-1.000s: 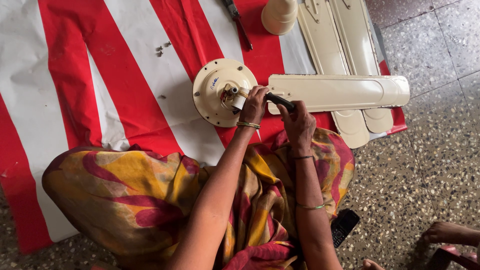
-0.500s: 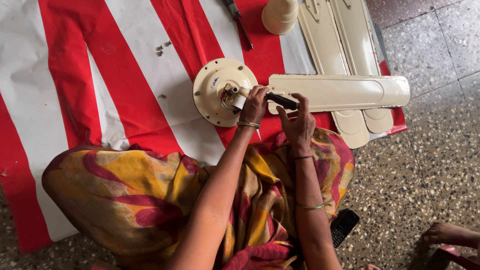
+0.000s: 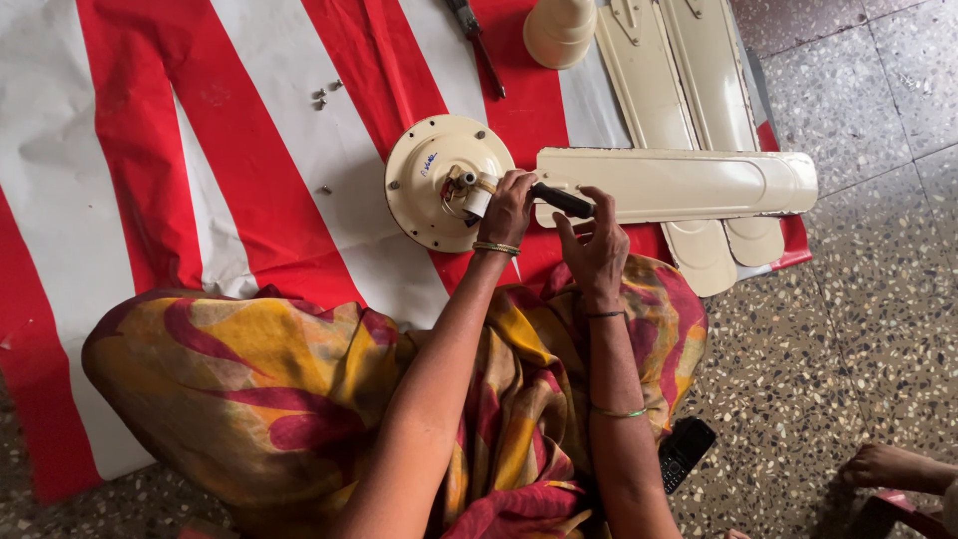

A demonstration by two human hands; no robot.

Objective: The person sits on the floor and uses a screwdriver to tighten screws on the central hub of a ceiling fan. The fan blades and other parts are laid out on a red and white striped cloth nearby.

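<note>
A person sits on the floor with a round cream fan motor (image 3: 434, 185) lying on a red and white striped sheet (image 3: 200, 150) in front of the knees. The left hand (image 3: 507, 208) rests on the motor's right edge, fingers curled down over the middle part where a short stub and some wires show; whether it grips anything there I cannot tell. The right hand (image 3: 596, 250) is just beside it, fingers closed around the dark handle of a screwdriver (image 3: 559, 200) that points left toward the motor's middle. The handle lies across the near end of a long cream fan blade (image 3: 689, 185), which reaches out to the right from the motor, and the two hands are close together but not touching.

Two more cream blades (image 3: 689, 90) lie side by side behind it, running from the top edge down to the sheet's right border. A cream cone-shaped cover (image 3: 559, 30) stands at the top, with a second red-handled tool (image 3: 477, 40) lying just left of it. A few small screws (image 3: 324, 95) are scattered on a white stripe, well apart from the motor. A dark phone (image 3: 684, 451) lies on the speckled floor by the person's right elbow, and another person's foot (image 3: 893, 464) shows at the lower right corner
</note>
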